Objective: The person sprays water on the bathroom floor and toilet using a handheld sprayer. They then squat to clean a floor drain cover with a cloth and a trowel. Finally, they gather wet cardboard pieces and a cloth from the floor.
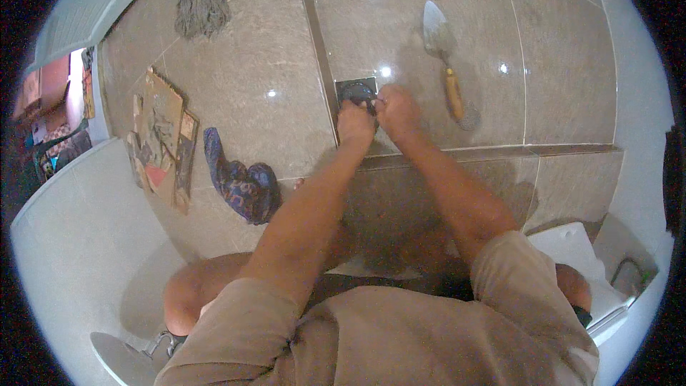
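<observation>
A dark square drain opening [357, 84] with a round black part inside is set in the tan tiled floor. My left hand [356, 123] reaches in at its near edge, fingers bent down and partly hidden against the dark part. At the opening's right edge, my right hand [397, 110] is closed, thumb and fingers pinched together. Whatever lies between the fingers of either hand is too small or hidden to make out. The two hands almost meet over the drain. Right of them lies a pointed trowel [444, 57] with a wooden handle, flat on the tiles.
A bunched, patterned dark blue cloth [246, 189] lies left of my forearms. Beyond it are torn cardboard pieces [161, 139]. A grey mop head [204, 7] rests at the far left. A low tiled step [493, 171] runs nearby, with a white wall [643, 100] at right.
</observation>
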`<state>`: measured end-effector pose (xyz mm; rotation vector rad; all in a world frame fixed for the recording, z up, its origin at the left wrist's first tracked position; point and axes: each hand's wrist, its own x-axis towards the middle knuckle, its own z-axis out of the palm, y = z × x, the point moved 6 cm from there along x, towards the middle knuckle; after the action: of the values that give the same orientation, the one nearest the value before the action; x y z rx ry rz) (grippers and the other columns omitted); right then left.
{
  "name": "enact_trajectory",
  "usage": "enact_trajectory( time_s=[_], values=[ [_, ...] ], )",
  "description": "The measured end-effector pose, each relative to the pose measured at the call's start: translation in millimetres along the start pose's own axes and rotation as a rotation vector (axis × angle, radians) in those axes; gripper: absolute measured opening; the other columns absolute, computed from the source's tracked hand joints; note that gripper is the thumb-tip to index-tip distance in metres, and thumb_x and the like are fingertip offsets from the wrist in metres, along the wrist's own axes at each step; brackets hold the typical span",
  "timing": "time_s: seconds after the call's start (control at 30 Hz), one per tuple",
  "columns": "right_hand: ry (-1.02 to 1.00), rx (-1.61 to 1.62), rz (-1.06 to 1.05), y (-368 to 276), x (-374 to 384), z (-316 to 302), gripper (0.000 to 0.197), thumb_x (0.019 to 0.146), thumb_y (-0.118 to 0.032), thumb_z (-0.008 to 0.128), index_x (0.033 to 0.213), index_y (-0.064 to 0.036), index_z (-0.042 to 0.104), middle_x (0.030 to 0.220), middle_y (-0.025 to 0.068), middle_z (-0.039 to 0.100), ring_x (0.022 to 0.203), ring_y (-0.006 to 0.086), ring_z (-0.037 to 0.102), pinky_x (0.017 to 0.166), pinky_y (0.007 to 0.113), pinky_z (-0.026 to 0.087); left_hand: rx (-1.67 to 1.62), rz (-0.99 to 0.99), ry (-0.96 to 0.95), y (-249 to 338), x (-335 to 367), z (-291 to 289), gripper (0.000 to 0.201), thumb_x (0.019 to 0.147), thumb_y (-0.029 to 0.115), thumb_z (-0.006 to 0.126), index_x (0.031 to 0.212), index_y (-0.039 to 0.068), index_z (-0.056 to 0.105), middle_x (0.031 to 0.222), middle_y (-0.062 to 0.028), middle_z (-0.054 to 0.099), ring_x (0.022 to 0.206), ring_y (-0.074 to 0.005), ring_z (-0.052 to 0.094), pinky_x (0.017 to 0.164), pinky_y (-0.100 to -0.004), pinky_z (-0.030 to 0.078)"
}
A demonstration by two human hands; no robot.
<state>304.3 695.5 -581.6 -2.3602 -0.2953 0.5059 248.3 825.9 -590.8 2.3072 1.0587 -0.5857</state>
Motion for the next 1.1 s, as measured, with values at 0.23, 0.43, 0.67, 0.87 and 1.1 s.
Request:
enact_trajectory(
  time_s=[0.23,0.43,0.67,0.87,1.1],
  values=[
    [-0.024,-0.127,0.201,16.1,13.7,6.9,0.019,0.083,-0.019,0.069,0.096,-0.0055,0.067,0.095,0.0203,0.069,0.092,0.0431,0.066,0.080,0.053,0.051,0.253,0.244,-0.197,28.7,17.2,7.2,0.036,0.102,0.027,0.050,0.124,-0.002,0.049,0.104,-0.0269,0.072,0.095,-0.0423,0.073,0.082,-0.0532,0.060],
    [0.094,0.090,0.016,23.2,5.3,20.8,0.023,0.083,-0.015,0.067,0.104,-0.0044,0.067,0.109,0.0203,0.066,0.100,0.0424,0.061,0.089,0.049,0.049,0.116,0.121,-0.111,32.4,33.0,-1.4,0.037,0.101,0.031,0.052,0.118,0.000,0.062,0.107,-0.0255,0.072,0.099,-0.0440,0.072,0.084,-0.0547,0.059],
    [-0.101,-0.495,-0.263,-7.2,-46.6,30.4,0.045,0.102,-0.028,0.048,0.144,-0.0141,0.056,0.154,0.0106,0.047,0.140,0.0390,0.042,0.113,0.061,0.034,0.172,0.315,-0.059,-1.2,-16.7,14.9,0.042,0.100,0.020,0.052,0.132,-0.006,0.053,0.143,-0.0244,0.048,0.138,-0.0393,0.046,0.107,-0.0459,0.047],
    [-0.099,-0.419,-0.092,-9.1,-32.8,21.1,0.043,0.100,-0.030,0.054,0.138,-0.0095,0.058,0.148,0.0141,0.049,0.137,0.0413,0.044,0.110,0.061,0.036,0.352,0.619,0.018,-3.2,-34.8,19.4,0.056,0.101,0.014,0.044,0.150,-0.011,0.037,0.167,-0.0235,0.021,0.150,-0.0429,0.030,0.115,-0.0500,0.039],
    [0.281,-0.269,0.208,-0.3,-12.2,15.6,0.059,0.077,-0.043,0.081,0.120,-0.0075,0.061,0.133,0.0171,0.053,0.124,0.0395,0.047,0.100,0.061,0.035,0.309,0.680,0.117,-21.8,-43.4,23.5,0.056,0.098,0.009,0.046,0.145,-0.020,0.037,0.161,-0.0372,0.022,0.148,-0.0512,0.031,0.119,-0.0535,0.033]
  ],
)
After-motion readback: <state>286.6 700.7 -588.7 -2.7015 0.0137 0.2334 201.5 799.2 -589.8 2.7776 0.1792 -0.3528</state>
